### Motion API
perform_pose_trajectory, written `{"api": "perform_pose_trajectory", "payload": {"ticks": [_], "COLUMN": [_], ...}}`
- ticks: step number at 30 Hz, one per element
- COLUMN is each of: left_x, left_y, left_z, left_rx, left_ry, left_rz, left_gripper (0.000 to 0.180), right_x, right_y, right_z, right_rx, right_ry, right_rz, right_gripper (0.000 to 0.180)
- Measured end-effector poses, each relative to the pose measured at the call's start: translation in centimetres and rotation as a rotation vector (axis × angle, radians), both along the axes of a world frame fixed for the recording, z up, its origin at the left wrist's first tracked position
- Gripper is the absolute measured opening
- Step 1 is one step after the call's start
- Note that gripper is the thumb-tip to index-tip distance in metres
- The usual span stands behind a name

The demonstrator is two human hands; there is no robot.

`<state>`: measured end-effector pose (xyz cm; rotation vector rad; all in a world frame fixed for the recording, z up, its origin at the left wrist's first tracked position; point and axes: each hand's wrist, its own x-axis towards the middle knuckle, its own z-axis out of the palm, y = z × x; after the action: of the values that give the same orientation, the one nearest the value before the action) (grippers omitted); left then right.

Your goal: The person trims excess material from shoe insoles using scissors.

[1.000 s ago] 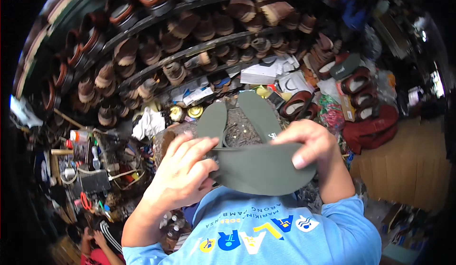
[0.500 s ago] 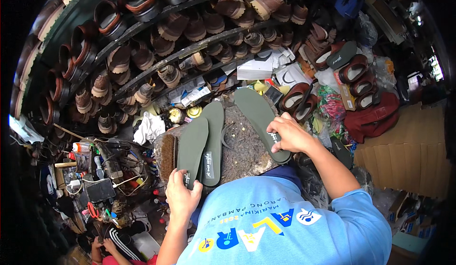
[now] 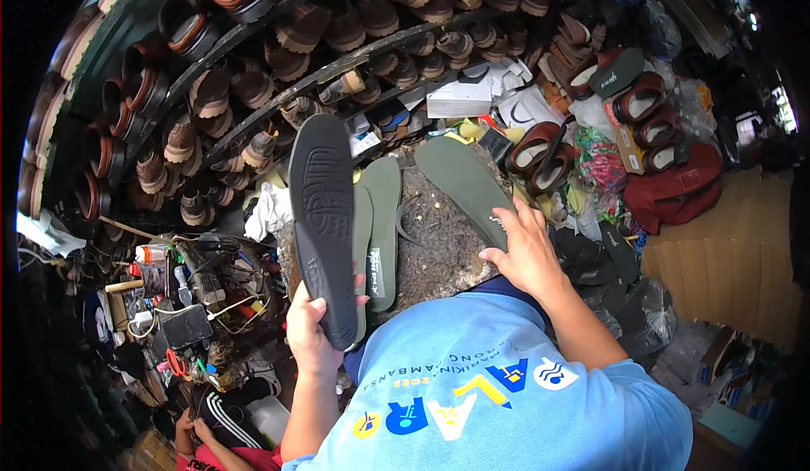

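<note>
Beneath racks of sandals, the left hand (image 3: 310, 336) grips a dark sole (image 3: 323, 218) upright, its tread showing. To its right, the right hand (image 3: 527, 247) presses spread fingers onto a green insole (image 3: 462, 186), pinning it flat.

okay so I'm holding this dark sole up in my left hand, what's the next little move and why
Probably lower the dark sole onto the green insole lying on the rough work block. Your left hand holds it upright by the heel, tread facing you, right above that insole, while your right hand already pins the other green insole.
</note>
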<state>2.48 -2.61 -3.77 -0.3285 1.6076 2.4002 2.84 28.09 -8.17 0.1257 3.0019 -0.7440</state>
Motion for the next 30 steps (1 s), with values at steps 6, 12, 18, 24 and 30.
{"api": "perform_pose_trajectory", "payload": {"ticks": [6,12,18,24,30], "left_x": [-0.5,-0.2,-0.9,-1.1,0.3], "left_y": [4.5,7.0,9.3,7.0,-0.2], "left_z": [0.1,-3.8,-2.0,-1.8,-4.1], "left_rx": [0.211,0.215,0.159,-0.736,-1.531], "left_ry": [-0.175,-0.152,-0.134,0.464,0.261], "left_rz": [-0.108,-0.218,-0.264,-0.218,-0.312], "left_gripper": [0.065,0.037,0.033,0.036,0.077], "right_x": [0.0,-0.1,-0.9,-1.0,-2.5], "right_y": [1.6,0.7,-1.8,-3.3,-3.6], "right_z": [2.0,3.2,0.6,0.6,1.7], "right_rx": [-0.052,-0.18,-1.727,-1.848,-1.878], "right_ry": [-0.012,-0.087,-0.271,-0.412,-0.332], "right_rz": [0.024,-0.109,-0.168,-0.009,0.056], "right_gripper": [0.077,0.115,0.042,0.052,0.061]}}
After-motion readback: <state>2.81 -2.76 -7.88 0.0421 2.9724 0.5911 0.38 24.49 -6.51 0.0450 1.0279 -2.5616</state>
